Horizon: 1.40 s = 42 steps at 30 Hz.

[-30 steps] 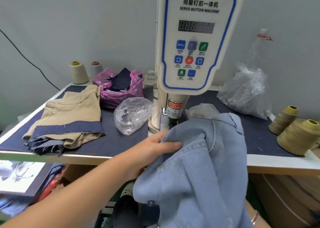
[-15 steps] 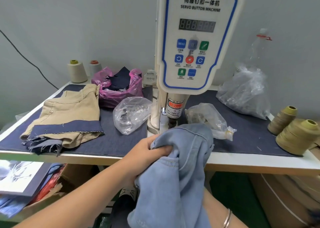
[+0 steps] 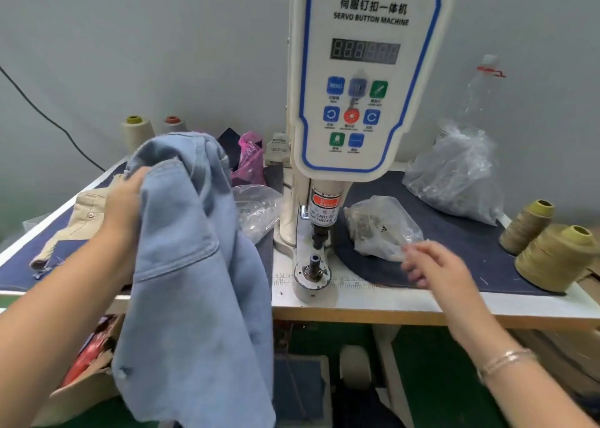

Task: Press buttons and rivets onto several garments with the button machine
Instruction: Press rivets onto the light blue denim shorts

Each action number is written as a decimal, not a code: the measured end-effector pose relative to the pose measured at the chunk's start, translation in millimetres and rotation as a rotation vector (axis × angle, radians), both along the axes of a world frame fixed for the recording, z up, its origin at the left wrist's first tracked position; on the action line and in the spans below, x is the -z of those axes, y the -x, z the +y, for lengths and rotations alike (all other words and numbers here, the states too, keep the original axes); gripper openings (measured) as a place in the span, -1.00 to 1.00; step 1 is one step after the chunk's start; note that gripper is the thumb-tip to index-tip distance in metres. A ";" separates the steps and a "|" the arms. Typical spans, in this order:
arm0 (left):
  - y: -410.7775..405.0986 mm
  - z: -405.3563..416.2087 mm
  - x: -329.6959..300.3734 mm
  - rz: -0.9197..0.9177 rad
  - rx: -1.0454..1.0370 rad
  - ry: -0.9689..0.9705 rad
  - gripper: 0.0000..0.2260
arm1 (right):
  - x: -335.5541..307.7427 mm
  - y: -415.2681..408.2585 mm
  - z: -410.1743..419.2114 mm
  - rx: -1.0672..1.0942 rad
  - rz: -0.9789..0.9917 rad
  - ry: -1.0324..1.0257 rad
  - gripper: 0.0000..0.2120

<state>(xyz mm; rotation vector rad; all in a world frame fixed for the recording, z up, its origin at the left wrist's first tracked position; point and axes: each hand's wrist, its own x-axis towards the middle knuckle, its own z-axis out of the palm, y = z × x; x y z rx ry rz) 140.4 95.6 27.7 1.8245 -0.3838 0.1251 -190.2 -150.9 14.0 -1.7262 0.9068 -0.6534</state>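
Here the left hand (image 3: 125, 205) keeps a closed grip on soft, faded denim garment (image 3: 194, 265); the right hand (image 3: 435, 265), fingers loosely spread and empty, hovers beside a crinkled clear plastic bag (image 3: 380, 229).

Left hand (image 3: 125, 208) grips denim garment (image 3: 194, 281); right hand (image 3: 435, 265) hovers open.

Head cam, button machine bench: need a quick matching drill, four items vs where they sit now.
Items:
1. light blue denim garment
2. clear bag of small hardware
3. olive thread cones
4. khaki garment

Places:
A. far right edge of the table
B. flat on the table's left side, partly behind the left hand
C. held up in the left hand, hanging over the table's front edge
D. just right of the machine's press post, by the right hand

Pairs: 1-C, 2-D, 3-A, 4-B
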 end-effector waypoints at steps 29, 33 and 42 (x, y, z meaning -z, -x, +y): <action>24.6 -15.3 68.3 0.066 -0.326 -0.115 -0.68 | 26.1 -116.6 -61.8 -0.137 1.151 1.286 -0.76; 24.7 -16.8 68.0 0.064 -0.333 -0.138 -0.66 | 28.5 -113.9 -62.1 -0.106 1.141 1.254 -0.76; 26.7 -17.7 65.6 0.068 -0.330 -0.139 -0.68 | 25.8 -106.7 -67.0 -0.092 1.001 1.067 -0.80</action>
